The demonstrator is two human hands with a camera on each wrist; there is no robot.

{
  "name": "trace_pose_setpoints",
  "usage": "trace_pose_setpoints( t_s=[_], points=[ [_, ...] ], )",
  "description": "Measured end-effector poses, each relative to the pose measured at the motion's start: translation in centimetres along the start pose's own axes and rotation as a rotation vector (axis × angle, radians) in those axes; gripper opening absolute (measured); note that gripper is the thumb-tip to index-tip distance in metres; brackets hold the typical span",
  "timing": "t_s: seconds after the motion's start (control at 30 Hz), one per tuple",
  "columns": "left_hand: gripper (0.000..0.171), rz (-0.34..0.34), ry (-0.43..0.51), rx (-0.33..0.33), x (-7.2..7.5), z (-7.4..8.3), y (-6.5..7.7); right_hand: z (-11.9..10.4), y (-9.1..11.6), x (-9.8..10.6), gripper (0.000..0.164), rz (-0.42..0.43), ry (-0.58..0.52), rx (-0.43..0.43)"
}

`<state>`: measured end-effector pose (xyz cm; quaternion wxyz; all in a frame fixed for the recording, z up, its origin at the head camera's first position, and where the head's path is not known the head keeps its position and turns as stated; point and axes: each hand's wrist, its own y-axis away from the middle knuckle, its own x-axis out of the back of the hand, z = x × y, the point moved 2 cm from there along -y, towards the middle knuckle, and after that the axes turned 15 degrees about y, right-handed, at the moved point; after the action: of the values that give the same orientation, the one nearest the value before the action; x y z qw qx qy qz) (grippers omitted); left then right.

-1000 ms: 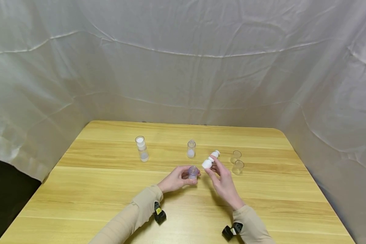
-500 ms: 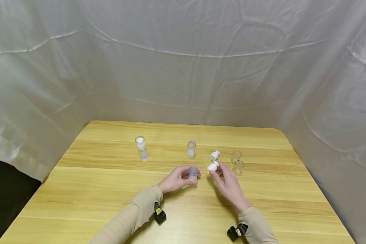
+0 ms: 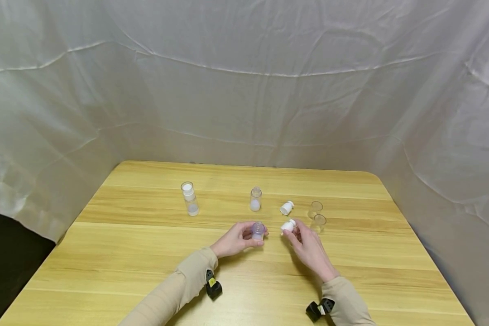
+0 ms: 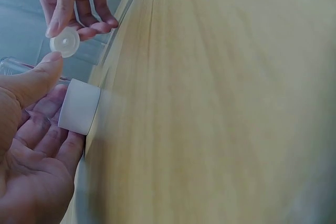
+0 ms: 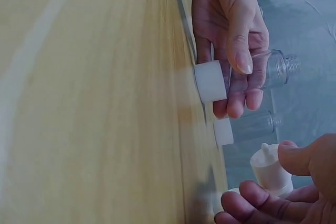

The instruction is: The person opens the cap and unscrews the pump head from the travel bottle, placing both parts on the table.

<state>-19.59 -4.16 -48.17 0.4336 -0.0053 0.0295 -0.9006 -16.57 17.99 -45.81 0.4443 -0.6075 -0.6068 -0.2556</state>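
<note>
My left hand [image 3: 234, 240] grips a small clear bottle [image 3: 258, 231] with a white base [image 4: 80, 107], upright on the table, its threaded neck uncapped. To its right, my right hand [image 3: 309, 249] pinches a white pump head [image 3: 288, 226] between thumb and fingers. In the left wrist view the pump head's round underside faces the camera. The bottle and the pump head are apart. Just behind my right hand, a second white pump head [image 3: 286, 208] lies on the table. A second clear bottle [image 3: 255, 199] stands uncapped beyond my left hand.
Two clear caps [image 3: 318, 222] stand right of the right hand. Back left is a bottle [image 3: 189, 199] with a white top and a clear cap over it. A pale curtain [image 3: 244, 113] surrounds the wooden table [image 3: 138, 271] at the back and sides.
My right hand has drawn a white pump head toward me and rightward, away from the other one, which stays lying on the table. The left hand and its bottle have not moved.
</note>
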Motion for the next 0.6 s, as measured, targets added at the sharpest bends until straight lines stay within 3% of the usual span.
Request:
trace_pose_setpoints(
  t_s=[0.6],
  points=[
    [0.045,-0.003,0.008,-0.016,-0.05,0.06,0.00,0.10,-0.24,0.31,0.019,-0.117,0.022,-0.071]
  ],
)
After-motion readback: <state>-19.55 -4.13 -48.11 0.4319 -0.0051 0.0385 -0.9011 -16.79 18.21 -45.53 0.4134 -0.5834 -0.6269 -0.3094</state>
